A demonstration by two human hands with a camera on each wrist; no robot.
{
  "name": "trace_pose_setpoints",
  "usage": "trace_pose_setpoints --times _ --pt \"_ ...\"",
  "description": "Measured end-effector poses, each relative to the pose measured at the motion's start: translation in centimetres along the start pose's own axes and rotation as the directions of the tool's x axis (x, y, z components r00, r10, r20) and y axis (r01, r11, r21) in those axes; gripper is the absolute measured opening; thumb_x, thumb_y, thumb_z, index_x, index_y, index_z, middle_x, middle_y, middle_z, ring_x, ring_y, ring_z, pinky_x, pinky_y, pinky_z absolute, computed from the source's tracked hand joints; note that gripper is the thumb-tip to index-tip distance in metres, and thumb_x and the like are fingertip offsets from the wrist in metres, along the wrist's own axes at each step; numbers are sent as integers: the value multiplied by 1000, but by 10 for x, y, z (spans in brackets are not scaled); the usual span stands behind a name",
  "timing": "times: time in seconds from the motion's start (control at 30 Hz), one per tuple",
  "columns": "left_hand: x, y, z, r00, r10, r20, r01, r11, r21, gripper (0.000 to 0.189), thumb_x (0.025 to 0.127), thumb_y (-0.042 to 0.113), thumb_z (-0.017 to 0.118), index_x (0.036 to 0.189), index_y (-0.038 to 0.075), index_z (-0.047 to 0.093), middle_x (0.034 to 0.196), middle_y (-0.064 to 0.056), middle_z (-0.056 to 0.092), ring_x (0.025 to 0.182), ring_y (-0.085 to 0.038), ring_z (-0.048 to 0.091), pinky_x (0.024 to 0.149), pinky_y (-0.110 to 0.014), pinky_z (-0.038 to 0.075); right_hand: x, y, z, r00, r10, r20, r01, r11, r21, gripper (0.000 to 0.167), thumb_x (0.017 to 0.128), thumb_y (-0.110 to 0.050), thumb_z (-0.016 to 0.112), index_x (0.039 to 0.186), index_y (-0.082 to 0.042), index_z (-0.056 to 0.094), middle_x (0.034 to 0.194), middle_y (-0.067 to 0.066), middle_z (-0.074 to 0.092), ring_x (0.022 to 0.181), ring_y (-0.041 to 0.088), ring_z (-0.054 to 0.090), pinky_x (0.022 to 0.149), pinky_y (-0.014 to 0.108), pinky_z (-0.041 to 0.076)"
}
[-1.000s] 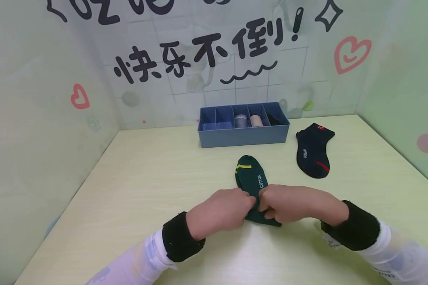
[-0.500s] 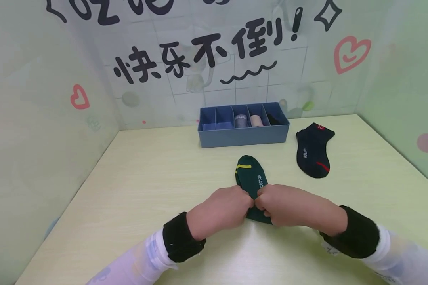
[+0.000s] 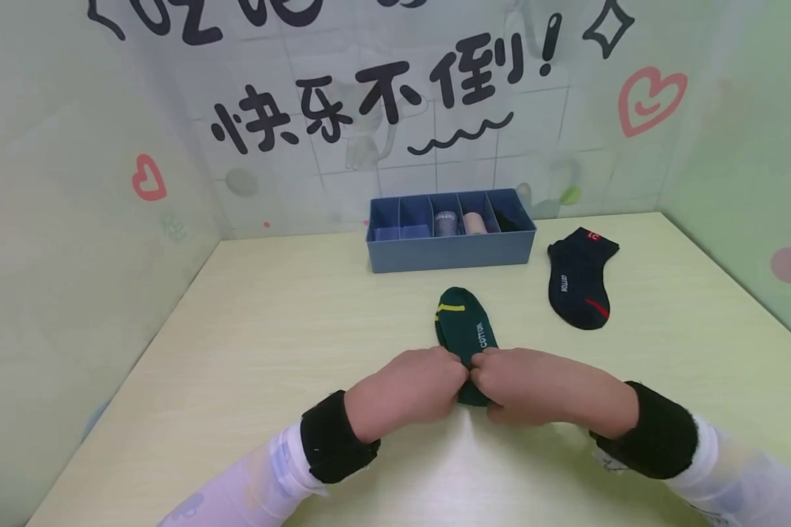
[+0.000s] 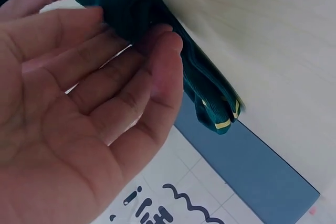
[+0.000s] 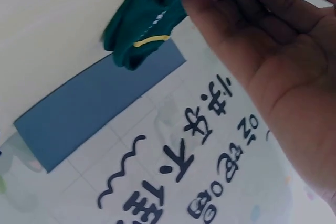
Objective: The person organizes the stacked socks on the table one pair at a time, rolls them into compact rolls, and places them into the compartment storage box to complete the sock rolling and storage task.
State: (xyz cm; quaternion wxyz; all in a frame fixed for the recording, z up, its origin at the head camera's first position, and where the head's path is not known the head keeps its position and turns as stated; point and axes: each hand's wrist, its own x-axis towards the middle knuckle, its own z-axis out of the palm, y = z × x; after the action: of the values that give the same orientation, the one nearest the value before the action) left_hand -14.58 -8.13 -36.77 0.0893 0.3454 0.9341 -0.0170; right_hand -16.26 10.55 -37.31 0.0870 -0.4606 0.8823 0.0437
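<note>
Pale table (image 3: 257,322) — green socks (image 3: 463,326) on it; left hand (image 3: 409,388) and right hand (image 3: 543,386) grip them.

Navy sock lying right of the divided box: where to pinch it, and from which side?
Probably across the narrower middle of the navy sock, coming down from above and the near side. It lies flat on the table, with its long edges running front to back; the box sits to its left and the back wall behind.

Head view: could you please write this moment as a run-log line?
left hand: grips green socks; right hand: grips green socks; dark sock: untouched, right; blue box: behind
</note>
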Motion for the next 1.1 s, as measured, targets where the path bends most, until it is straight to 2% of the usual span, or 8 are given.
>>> trace_pose_setpoints --times 0.17,0.27,0.33,0.47,0.57,0.7,0.87,1.1 --pt "1 -1 -3 999 16 48 -15 999 -33 11 105 19 65 98 11 67 71 2 52 63 -11 50 60 -21 41 0 19 -3 999 -51 -14 53 985 166 12 97 -14 75 108 -10 77 105 0 52 81 7 53 76 22 51" --pt "1 0 -3 998 18 55 -18 1000 -4 12 105 21 66 108 10 69 80 1 61 70 -11 53 65 -21 46 -1 28 -3 996 -79 -32 84 973 216 13 100 -11 69 110 -11 78 113 2 47 87 7 54 81 24 52" --pt "1 0 -3 998 19 54 -21 998 52 16 105 22 66 113 10 72 91 -1 66 77 -12 54 70 -22 50 0 32 -2 997 -78 -27 83 963 256 17 101 -8 65 111 -11 78 114 1 46 92 9 53 83 25 51" --pt "-1 2 1 999 4 49 -13 984 176 22 106 26 64 120 13 75 113 -2 67 91 -14 55 76 -24 54 2 37 -1 999 -53 -9 53 943 327 22 102 -7 62 117 -9 78 108 -1 51 95 10 51 85 27 51" --pt "-2 1 3 999 -12 38 3 977 213 22 107 28 63 120 16 76 124 -1 64 97 -15 54 74 -24 55 4 39 -1 1000 -14 2 13 925 379 22 102 -7 64 121 -8 75 102 -3 58 93 10 52 85 29 52" --pt "-1 2 4 999 -29 44 20 978 205 23 107 28 63 122 16 76 132 1 64 100 -15 55 72 -25 54 7 38 -3 1000 16 -20 -6 909 417 11 100 -4 68 108 -12 68 89 -6 61 85 8 55 80 27 52" --pt "-1 2 5 997 -35 66 19 975 220 24 107 29 64 125 17 75 130 3 69 100 -15 56 75 -25 55 8 35 -2 996 0 -86 31 934 355 16 95 -2 74 89 -16 68 80 -8 58 79 7 53 76 25 52" --pt "-1 2 5 998 -32 53 18 970 242 25 104 29 69 126 18 74 128 3 68 97 -15 53 70 -24 53 3 24 -4 980 -50 -195 74 991 115 14 93 -5 79 87 -18 78 80 -6 59 74 6 52 71 24 54"
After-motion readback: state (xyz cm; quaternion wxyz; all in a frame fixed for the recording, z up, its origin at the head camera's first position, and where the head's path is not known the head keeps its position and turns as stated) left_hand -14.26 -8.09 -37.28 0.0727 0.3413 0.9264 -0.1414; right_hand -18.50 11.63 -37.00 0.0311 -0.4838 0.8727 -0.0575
